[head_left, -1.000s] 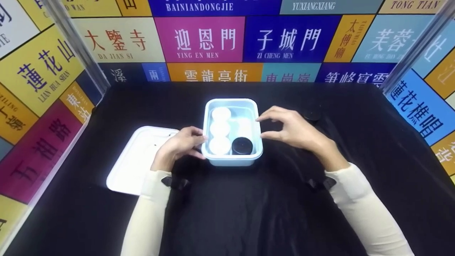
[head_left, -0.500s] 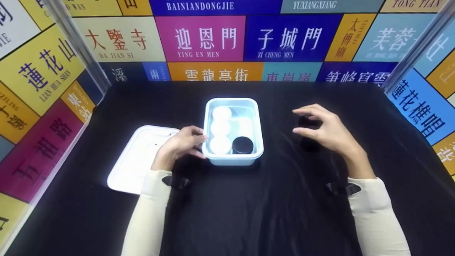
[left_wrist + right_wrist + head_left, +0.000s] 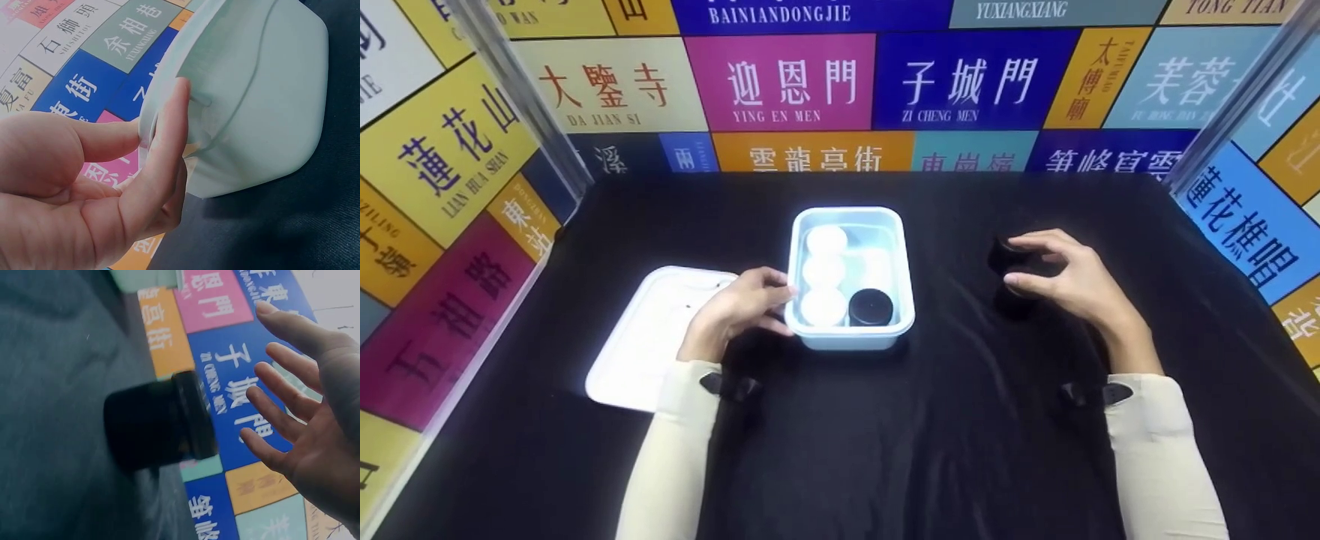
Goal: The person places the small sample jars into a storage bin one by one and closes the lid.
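Note:
My left hand (image 3: 739,304) grips the left wall of a pale blue-green plastic food container (image 3: 851,341); the left wrist view shows thumb and fingers pinching its rim (image 3: 149,121). Inside stand three white round-topped pieces (image 3: 825,270) in a row, a white piece (image 3: 876,268) and a black-topped jar (image 3: 871,307). To the right, a black lidded jar (image 3: 154,424) stands on the black cloth. My right hand (image 3: 1072,277) is beside it, thumb and fingers parted. In the right wrist view the spread fingers (image 3: 270,410) show a gap to the jar.
A white rectangular lid (image 3: 634,345) lies on the black-covered table (image 3: 847,450), partly under the left forearm. Printed panels (image 3: 784,82) with large characters stand behind and at both sides, with clear posts (image 3: 540,127) at the back corners.
My right hand has left the container's right side and moved right to the black jar. The left hand and the container have stayed in place.

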A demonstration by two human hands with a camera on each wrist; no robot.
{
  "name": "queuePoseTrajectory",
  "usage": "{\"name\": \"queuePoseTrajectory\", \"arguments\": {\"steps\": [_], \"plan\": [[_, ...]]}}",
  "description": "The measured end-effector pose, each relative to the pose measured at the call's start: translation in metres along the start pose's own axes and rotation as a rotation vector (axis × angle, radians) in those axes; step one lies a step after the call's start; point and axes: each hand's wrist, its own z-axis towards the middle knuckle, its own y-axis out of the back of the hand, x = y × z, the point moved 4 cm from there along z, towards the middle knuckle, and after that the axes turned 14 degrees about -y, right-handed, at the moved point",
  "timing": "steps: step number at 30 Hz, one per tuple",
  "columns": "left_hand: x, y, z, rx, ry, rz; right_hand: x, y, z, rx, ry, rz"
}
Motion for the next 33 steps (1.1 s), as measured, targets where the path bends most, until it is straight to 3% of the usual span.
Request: {"name": "queuePoseTrajectory", "arguments": {"steps": [11, 18, 33], "plan": [[0.003, 0.000, -0.001, 0.005, -0.003, -0.008, -0.031, -0.002, -0.002, 0.064, -0.106, -0.013], [0.003, 0.000, -0.001, 0.003, -0.004, 0.001, -0.053, -0.004, 0.000, 0.126, -0.173, -0.089], [0.002, 0.000, -0.002, 0.010, -0.019, -0.011, -0.060, -0.007, 0.000, 0.156, -0.230, -0.063]]}}
